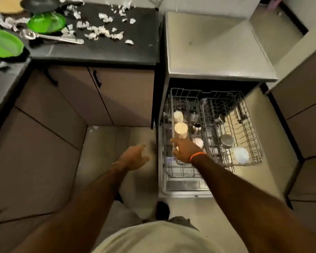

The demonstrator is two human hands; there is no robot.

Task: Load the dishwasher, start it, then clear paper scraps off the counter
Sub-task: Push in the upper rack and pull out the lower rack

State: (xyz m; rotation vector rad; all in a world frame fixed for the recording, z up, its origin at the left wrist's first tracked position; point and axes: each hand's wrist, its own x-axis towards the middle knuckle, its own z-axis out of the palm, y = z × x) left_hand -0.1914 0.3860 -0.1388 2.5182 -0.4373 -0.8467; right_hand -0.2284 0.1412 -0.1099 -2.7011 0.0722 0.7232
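Two cream cups (181, 129) in upper rack (252, 141) | right hand (185, 149) grip unclear | left hand (135, 157) grip loose

Dim warm indoor light, soft motion blur throughout, wide-angle bowing at edges, brighter glow inside dishwasher (215, 136)

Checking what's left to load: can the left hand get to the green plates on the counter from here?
Probably yes. The left hand hangs open and holds nothing, and the green plates lie uncovered on the counter; only paper scraps lie around them. It's a long reach.

The right hand (185, 149) is held over the pulled-out dishwasher rack (252, 143); paper scraps (98, 31) are scattered on the table (108, 50).
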